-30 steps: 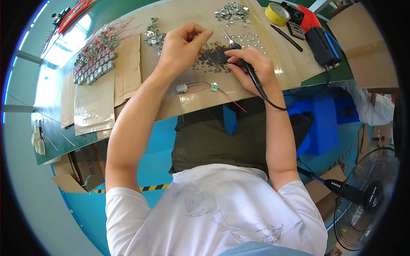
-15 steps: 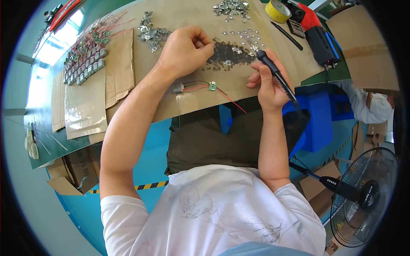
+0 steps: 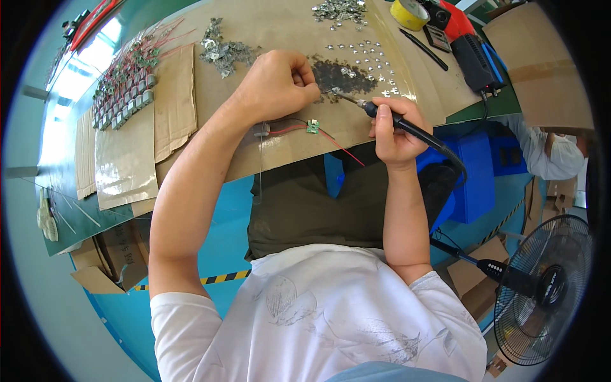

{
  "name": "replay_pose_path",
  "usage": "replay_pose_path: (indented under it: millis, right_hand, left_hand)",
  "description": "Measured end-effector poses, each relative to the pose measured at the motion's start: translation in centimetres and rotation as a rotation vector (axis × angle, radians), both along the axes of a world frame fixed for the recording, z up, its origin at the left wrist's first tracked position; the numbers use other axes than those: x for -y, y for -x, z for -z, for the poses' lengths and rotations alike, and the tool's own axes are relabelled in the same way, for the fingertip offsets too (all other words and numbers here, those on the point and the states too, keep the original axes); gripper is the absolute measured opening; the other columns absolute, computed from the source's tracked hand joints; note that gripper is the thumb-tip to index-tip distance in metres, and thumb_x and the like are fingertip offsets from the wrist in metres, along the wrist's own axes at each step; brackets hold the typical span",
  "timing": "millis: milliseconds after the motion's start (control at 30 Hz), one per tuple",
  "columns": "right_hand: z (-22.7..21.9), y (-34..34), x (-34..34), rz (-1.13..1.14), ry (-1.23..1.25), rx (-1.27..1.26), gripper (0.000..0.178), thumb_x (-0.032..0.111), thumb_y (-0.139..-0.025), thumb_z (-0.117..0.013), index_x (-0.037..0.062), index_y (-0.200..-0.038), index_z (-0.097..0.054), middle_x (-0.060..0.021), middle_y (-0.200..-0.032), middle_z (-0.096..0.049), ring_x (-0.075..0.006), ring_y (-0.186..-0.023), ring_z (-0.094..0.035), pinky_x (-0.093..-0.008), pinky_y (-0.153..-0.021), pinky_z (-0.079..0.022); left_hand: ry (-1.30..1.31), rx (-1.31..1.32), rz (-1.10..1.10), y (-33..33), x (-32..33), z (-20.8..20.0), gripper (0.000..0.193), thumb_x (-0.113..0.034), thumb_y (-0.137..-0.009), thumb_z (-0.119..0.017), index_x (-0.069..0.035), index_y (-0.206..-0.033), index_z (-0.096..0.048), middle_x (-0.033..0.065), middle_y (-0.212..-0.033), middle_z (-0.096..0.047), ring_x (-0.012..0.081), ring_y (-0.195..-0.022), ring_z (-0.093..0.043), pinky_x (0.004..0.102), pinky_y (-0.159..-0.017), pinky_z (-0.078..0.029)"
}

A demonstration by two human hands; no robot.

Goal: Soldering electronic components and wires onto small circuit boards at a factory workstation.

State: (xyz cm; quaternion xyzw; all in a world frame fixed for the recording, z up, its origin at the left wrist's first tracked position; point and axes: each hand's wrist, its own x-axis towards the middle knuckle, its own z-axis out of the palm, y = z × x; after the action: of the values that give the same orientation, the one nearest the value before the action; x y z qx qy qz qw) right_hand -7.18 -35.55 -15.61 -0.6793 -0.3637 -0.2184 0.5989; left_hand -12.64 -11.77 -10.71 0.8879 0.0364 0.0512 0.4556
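My right hand (image 3: 402, 130) grips a black soldering iron (image 3: 371, 109) and angles it leftward. Its metal tip reaches a small shiny metal piece at the near edge of a dark scorched patch (image 3: 356, 79). Just left of that patch, my left hand (image 3: 278, 86) is closed, thumb and fingers pinched together; whatever they hold is hidden. Below the left hand lies a small green circuit board (image 3: 312, 127) with red and black wires. Those wires run left to a small grey part (image 3: 261, 129) beside my left wrist. Small metal pieces (image 3: 373, 53) sit in rows beyond the patch.
Piles of metal pieces (image 3: 338, 9) and grey bits (image 3: 224, 52) lie farther back. Several wired parts (image 3: 124, 102) stand on cardboard at left. Yellow tape (image 3: 409, 14), a black pen-like tool (image 3: 424, 49) and a black box (image 3: 472, 62) are at right. A fan (image 3: 541, 290) stands lower right.
My right hand has lowered the soldering iron and swung its tip leftward to the dark patch. My left hand has moved slightly nearer to me, still closed.
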Motion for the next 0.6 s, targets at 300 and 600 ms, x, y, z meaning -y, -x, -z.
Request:
replay_pose_path:
  millis: [300,600]
  right_hand:
    - [0.07,-0.28,0.00,-0.008,0.012,0.051,0.005,0.000,-0.086,-0.070,-0.0009,-0.090,-0.073,-0.0056,-0.068,-0.064,-0.0122,-0.055,-0.056,-0.0243,-0.051,-0.041]
    - [0.04,-0.27,0.06,-0.022,0.019,0.031,0.004,0.001,-0.086,-0.070,-0.0005,-0.088,-0.073,-0.0054,-0.067,-0.063,-0.0124,-0.054,-0.055,-0.0246,-0.051,-0.041]
  left_hand:
    - [0.010,0.012,0.034,-0.04,-0.23,0.19,0.016,-0.013,-0.078,-0.073,0.002,-0.082,-0.071,0.0013,-0.067,-0.062,0.0076,-0.064,-0.056,0.0270,-0.060,-0.048]
    - [0.013,0.011,0.038,0.05,-0.05,0.59,0.014,-0.012,-0.078,-0.074,0.002,-0.082,-0.071,0.0010,-0.067,-0.063,0.0077,-0.063,-0.056,0.0269,-0.059,-0.048]
